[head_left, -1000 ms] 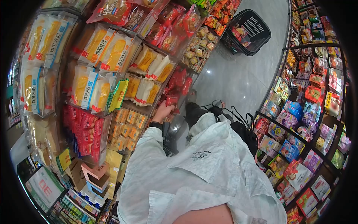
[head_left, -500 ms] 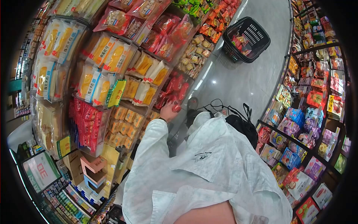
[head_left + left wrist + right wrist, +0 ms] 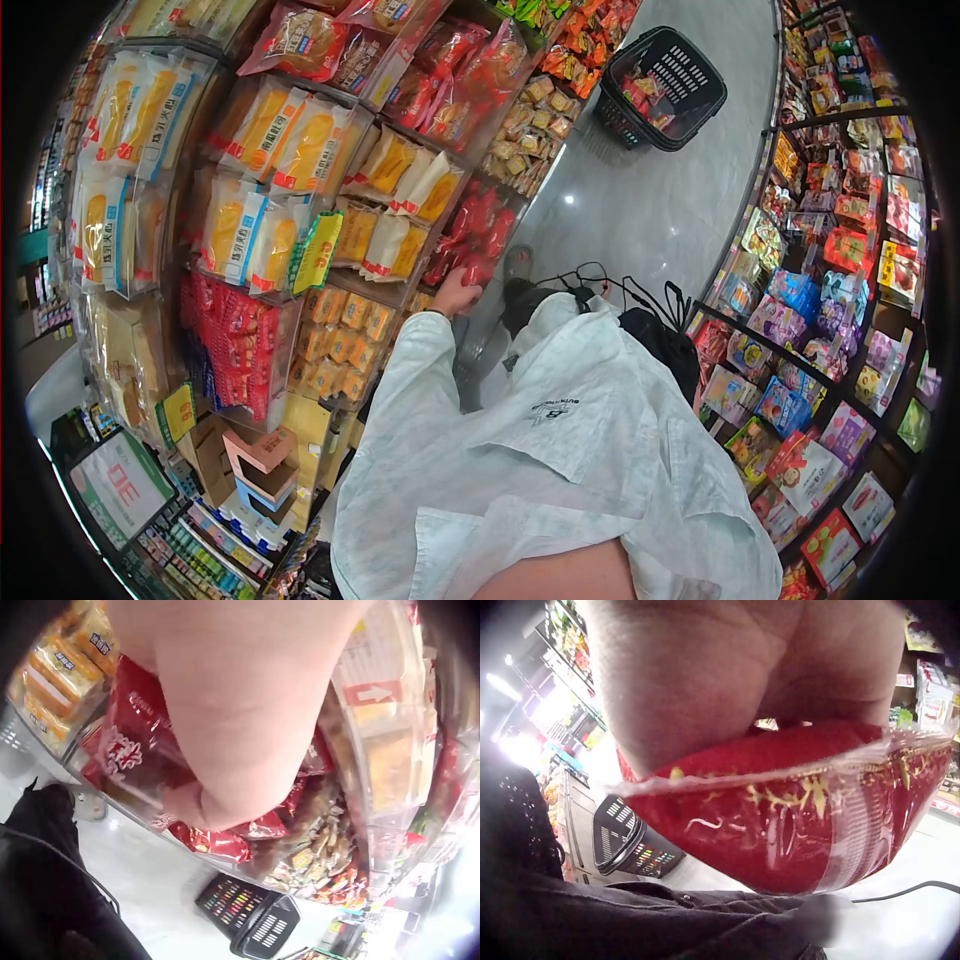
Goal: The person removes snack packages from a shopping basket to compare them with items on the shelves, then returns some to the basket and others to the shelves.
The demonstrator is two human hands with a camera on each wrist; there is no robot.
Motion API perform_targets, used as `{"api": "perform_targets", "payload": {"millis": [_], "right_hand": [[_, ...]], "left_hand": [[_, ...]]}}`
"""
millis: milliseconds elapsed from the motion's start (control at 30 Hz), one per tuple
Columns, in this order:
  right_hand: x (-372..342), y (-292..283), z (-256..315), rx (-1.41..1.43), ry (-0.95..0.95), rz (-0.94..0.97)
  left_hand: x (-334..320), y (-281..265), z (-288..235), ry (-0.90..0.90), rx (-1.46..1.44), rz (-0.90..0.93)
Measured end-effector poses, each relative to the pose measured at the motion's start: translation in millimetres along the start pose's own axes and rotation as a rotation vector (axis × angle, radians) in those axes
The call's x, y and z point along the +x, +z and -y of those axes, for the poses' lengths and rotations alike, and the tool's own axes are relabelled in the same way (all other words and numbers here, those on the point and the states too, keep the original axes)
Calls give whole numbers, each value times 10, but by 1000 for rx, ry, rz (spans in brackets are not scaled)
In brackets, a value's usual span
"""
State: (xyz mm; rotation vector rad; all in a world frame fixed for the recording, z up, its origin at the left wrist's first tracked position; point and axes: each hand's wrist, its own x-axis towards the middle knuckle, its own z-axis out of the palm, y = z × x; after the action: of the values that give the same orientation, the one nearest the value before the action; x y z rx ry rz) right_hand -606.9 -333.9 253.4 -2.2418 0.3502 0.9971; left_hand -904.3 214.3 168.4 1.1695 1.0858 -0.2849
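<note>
In the head view my left hand [image 3: 458, 293] reaches into a bin of red packets, its fingers at a shiny red packet [image 3: 478, 272] by the bin's front edge. The left wrist view has that hand [image 3: 240, 735] from behind. Its thumb bends in among the red packets, and the other fingertips are hidden. Close beside it lies a red bag [image 3: 124, 754] with white lettering. My right hand [image 3: 742, 675] grips a glossy red packet [image 3: 780, 832] with gold print and a clear seam. Its fingers go out of sight behind the packet. The head view does not show this hand.
A black shopping basket [image 3: 660, 90] with a few packets in it stands on the grey floor [image 3: 590, 190]. Bins of wrapped bread [image 3: 240, 230] and small orange-wrapped cakes [image 3: 340, 330] rise on the left. Another snack shelf [image 3: 790, 350] lines the right side. A dark bag [image 3: 660, 340] with cords hangs at my body.
My left hand has shifted slightly right along the red packet bin, its fingers staying at the red packets. The head view has swayed a little down and back up.
</note>
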Motion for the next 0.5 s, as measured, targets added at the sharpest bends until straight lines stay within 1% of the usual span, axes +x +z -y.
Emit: {"api": "perform_targets", "payload": {"millis": [100, 233, 333, 433, 500], "right_hand": [[-149, 98, -36, 5, 20, -18], [-335, 193, -98, 1, 44, -36], [-431, 256, -118, -3, 51, -40], [-512, 292, -136, 1, 54, -45], [-543, 291, -148, 6, 52, -52]], "left_hand": [[-65, 8, 123, 332, 357, -562], [-54, -86, 148, 351, 264, -617], [-94, -11, 113, 402, 230, -636], [-120, -10, 63, 342, 410, -638], [-198, 70, 24, 427, 562, -719]]}}
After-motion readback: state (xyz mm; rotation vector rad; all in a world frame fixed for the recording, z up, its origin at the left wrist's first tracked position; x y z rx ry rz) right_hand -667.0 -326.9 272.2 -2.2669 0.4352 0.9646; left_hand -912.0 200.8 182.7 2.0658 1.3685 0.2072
